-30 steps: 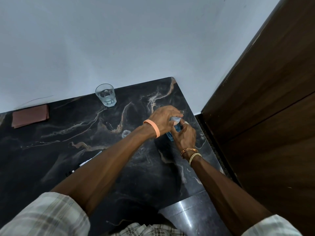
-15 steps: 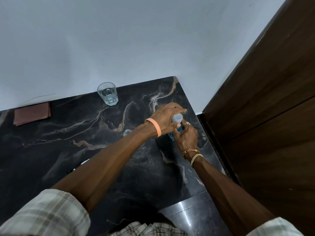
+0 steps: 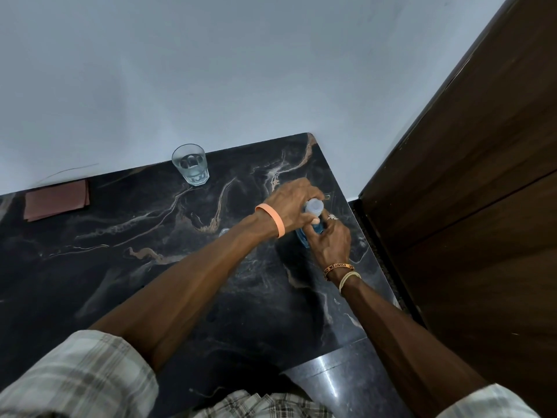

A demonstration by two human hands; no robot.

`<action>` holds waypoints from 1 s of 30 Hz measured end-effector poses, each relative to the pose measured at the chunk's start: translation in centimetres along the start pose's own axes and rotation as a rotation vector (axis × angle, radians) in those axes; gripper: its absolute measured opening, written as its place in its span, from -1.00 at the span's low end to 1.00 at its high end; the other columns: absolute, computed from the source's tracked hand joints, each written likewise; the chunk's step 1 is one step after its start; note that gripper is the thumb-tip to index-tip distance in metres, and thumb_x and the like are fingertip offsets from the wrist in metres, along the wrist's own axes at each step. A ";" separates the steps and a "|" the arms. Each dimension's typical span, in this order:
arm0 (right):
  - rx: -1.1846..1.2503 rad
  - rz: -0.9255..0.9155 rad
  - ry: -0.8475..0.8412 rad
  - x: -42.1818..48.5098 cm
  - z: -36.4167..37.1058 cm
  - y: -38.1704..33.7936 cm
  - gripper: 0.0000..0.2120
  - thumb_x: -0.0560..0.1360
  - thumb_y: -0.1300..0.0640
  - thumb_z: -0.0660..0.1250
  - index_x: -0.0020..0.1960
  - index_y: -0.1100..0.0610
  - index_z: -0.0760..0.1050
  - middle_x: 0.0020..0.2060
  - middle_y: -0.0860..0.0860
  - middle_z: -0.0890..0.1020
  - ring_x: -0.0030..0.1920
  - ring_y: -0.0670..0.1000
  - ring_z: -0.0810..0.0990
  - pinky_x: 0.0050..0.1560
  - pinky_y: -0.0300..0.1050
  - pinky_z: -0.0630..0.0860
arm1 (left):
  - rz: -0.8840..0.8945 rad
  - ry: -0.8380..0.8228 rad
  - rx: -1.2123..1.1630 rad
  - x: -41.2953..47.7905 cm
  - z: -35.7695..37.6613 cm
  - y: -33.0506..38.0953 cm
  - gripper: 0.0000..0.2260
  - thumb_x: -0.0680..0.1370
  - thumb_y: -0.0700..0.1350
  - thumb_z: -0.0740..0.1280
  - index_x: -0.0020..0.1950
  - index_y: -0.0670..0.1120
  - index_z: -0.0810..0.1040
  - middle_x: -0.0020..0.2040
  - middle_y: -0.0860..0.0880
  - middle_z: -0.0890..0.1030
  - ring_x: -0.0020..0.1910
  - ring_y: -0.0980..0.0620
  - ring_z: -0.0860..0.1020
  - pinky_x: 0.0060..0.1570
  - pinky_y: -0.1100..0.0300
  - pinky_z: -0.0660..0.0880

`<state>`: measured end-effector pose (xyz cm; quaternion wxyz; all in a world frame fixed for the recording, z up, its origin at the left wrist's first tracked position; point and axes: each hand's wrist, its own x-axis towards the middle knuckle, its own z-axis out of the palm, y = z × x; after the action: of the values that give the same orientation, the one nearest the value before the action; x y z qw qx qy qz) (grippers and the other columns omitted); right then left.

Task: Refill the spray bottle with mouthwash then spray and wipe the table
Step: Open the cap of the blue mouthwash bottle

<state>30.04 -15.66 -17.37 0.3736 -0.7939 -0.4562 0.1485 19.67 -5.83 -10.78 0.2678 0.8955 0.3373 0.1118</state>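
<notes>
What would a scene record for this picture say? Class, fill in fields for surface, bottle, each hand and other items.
surface: dark marble table
bottle: bottle with blue liquid inside, pale cap on top, near the table's right edge
left hand: left hand grips the pale cap
right hand: right hand holds the bottle's body
other items: glass of clear liquid by the wall; brown cloth at far left
</notes>
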 end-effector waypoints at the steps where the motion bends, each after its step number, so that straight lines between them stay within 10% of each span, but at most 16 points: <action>1: 0.009 -0.001 -0.006 0.0 -0.1 0.0 -0.64 0.47 -0.09 0.40 0.18 0.08 0.59 -0.03 0.07 0.70 -0.07 0.07 0.66 -0.05 0.02 0.62 | 0.021 -0.014 -0.026 -0.1 0.1 -0.1 -0.55 0.41 -0.06 0.51 0.28 -0.02 0.54 0.20 -0.06 0.54 0.19 -0.05 0.49 0.24 0.04 0.44; 30: -0.032 -0.017 -0.002 0.1 0.0 0.0 -0.67 0.50 -0.09 0.39 0.15 0.09 0.59 -0.09 0.06 0.69 -0.11 0.09 0.65 -0.11 -0.02 0.58 | 0.051 0.013 -0.112 -0.6 0.3 -0.9 -0.54 0.40 -0.12 0.50 0.30 -0.03 0.55 0.21 -0.05 0.58 0.19 -0.01 0.51 0.25 0.07 0.45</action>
<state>30.12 -15.58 -17.31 0.3617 -0.7958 -0.4654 0.1388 18.88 -5.83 -11.55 0.3123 0.8867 0.3094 0.1433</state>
